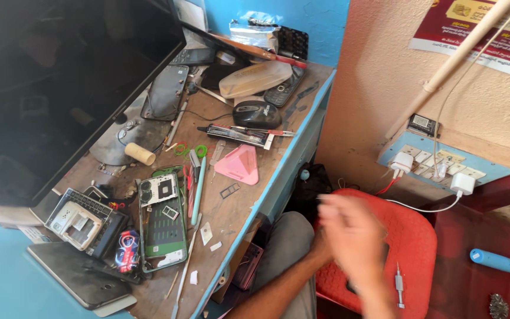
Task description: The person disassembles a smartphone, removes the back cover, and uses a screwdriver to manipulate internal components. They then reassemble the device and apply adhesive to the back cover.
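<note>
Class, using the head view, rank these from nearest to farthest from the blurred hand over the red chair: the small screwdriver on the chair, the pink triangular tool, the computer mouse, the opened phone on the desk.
From the hand:
1. Small screwdriver, on the red chair just beside the hand.
2. Pink triangular tool, near the desk's front edge.
3. Computer mouse, further back on the desk.
4. Opened phone, far across the desk.

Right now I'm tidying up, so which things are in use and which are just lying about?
In use, by the blurred right hand: small screwdriver, red chair.
Lying about on the desk: opened phone, pink triangular pick, mouse, keypad phone.
</note>
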